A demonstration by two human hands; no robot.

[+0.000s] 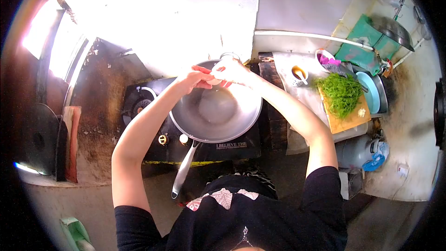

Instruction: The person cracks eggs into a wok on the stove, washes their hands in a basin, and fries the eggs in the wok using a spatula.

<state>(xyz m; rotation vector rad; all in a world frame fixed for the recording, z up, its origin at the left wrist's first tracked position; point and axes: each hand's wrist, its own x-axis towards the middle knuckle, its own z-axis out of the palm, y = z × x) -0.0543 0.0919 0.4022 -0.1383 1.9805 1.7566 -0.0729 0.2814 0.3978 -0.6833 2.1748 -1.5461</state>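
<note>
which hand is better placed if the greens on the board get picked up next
Probably the right hand: the greens lie on that side, while the left hand would cross the wok. Both have fingers on a small pale thing.

head view looks down onto the wok (246, 117).

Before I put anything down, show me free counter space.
The counter is bare left of the cup, and between cup, right forearm and cutting board. The board's near edge is bare below the greens. Crowded: around the greens, with the blue basin and white bowl close by.
</note>
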